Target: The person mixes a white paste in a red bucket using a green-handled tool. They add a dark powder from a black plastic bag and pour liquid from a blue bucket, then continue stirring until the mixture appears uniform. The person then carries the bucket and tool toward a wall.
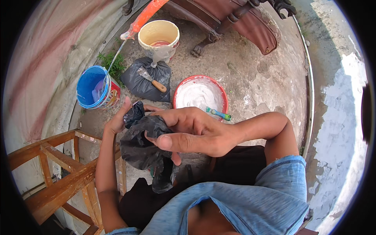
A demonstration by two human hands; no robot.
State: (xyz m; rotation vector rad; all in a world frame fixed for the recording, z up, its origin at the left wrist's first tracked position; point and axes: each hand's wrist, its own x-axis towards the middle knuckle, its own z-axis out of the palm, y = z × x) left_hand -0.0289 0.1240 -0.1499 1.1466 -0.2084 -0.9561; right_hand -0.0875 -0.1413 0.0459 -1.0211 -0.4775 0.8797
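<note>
"Head view: where is the black plastic bag [141,143] seen?"

"Left of the frame's centre, with a bunched part of it held in the partly curled left hand [116,121]."

"And the right hand [199,131]?"

"It is half curled against the bag's right side, thumb extended; since some fingertips are hidden, whether plastic is gripped cannot be told."

"What is set beyond?"

"Above centre, white paste [196,92] is held in a red basin [225,96], its rim crossed by a brush [221,114]."
</note>
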